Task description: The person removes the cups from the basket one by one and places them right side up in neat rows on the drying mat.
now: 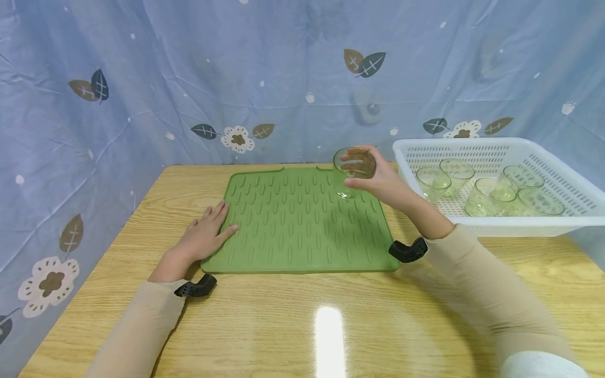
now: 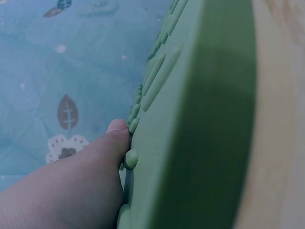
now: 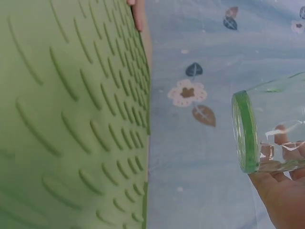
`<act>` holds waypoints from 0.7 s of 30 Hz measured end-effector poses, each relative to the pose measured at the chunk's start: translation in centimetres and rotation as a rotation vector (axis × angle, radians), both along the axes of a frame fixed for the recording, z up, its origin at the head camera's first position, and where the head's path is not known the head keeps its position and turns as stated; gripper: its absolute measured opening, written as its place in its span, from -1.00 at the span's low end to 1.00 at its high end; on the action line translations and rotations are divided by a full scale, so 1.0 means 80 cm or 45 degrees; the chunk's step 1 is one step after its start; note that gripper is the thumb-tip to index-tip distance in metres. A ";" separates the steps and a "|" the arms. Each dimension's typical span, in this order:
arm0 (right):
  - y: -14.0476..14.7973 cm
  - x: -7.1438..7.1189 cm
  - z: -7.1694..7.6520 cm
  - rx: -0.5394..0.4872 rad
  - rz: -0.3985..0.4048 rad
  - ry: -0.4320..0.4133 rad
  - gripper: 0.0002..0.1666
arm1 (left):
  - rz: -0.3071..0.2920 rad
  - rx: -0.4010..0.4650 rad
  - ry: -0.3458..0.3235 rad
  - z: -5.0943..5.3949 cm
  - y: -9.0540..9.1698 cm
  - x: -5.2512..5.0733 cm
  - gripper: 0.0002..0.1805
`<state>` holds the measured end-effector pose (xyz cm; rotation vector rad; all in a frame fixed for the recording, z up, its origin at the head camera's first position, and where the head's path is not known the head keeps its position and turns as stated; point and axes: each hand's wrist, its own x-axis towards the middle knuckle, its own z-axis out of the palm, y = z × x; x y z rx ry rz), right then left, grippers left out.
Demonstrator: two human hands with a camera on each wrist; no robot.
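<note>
A clear drinking glass (image 1: 344, 178) is held by my right hand (image 1: 378, 176) above the back right part of a green ribbed drying mat (image 1: 293, 220). In the right wrist view the thick base of the glass (image 3: 246, 131) hangs apart from the mat, and fingers of the right hand (image 3: 283, 195) show through its wall. My left hand (image 1: 203, 236) lies on the left edge of the mat with its fingers stretched out. The left wrist view shows part of the left hand (image 2: 81, 183) against the ribbed surface of the mat (image 2: 167, 143).
A white perforated plastic basket (image 1: 482, 228) stands on the right of the wooden table (image 1: 264, 325), with several clear glasses (image 1: 491, 197) inside. Behind the table hangs a blue curtain (image 1: 293, 79) with leaf and flower prints.
</note>
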<state>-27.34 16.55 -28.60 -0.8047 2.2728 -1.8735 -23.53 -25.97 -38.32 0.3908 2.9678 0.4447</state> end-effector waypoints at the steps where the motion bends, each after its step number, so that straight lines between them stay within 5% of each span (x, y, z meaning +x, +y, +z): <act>1: -0.003 -0.001 0.000 0.003 0.000 -0.008 -0.25 | 0.001 -0.003 -0.002 0.000 0.000 0.000 -0.09; 21: -0.070 -0.021 -0.013 -0.070 0.006 -0.043 -0.19 | 0.002 -0.006 0.003 0.002 0.003 0.003 -0.09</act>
